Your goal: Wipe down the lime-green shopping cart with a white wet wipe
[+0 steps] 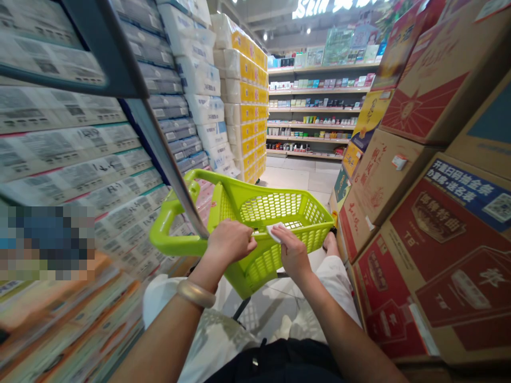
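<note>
Left hand [229,243] curls over the cart [261,270], its grip hidden from view; right hand [294,252] holds a cloth [274,233] there, floor [293,173] open beyond.

1. The left arm [159,335] stretches forward and inward, its wrist [205,271] fairly straight.
2. The left hand [229,242] is balled, knuckles up; its curled fingertips are hidden, so its exact grip is hard to judge.
3. The right arm [343,324] angles forward and inward too.
4. The right hand [294,252] bends its fingers leftward, back facing up, near the left hand.
5. Both legs spread apart.
</note>
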`<action>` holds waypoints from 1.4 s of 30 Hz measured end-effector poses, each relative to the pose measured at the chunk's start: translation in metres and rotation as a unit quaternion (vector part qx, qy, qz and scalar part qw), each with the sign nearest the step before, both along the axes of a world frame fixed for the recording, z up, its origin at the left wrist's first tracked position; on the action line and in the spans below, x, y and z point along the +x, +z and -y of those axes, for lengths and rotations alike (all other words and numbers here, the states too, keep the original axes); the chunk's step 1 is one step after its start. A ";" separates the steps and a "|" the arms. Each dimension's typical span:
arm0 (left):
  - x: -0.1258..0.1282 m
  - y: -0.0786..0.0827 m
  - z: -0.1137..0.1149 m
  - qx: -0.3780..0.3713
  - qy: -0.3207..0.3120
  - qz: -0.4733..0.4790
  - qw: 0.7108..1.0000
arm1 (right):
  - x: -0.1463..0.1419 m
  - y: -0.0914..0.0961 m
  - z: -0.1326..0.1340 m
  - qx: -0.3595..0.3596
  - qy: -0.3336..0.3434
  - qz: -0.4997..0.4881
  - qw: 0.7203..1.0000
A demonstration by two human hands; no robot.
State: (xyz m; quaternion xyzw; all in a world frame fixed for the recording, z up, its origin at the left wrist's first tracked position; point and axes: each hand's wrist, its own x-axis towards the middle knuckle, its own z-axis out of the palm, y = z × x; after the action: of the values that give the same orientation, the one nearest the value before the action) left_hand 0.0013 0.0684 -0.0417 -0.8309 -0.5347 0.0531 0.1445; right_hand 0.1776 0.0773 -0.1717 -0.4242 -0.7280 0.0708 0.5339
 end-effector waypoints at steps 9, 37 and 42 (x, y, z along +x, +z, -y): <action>-0.013 0.000 -0.004 -0.013 0.009 -0.005 1.000 | -0.013 0.003 -0.001 0.012 0.019 0.026 0.999; 0.051 -0.051 -0.025 -0.017 -0.050 0.115 0.992 | 0.024 -0.012 -0.007 -0.015 -0.051 0.010 0.999; 0.044 -0.054 -0.026 -0.010 -0.055 0.140 0.989 | 0.040 -0.015 -0.011 -0.025 -0.114 -0.011 0.993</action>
State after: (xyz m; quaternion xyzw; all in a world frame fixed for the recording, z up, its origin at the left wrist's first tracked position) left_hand 0.0453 0.0947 -0.0956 -0.8596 -0.5028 -0.0667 0.0623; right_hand 0.2176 0.0882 -0.1866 -0.5163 -0.6670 0.0326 0.5362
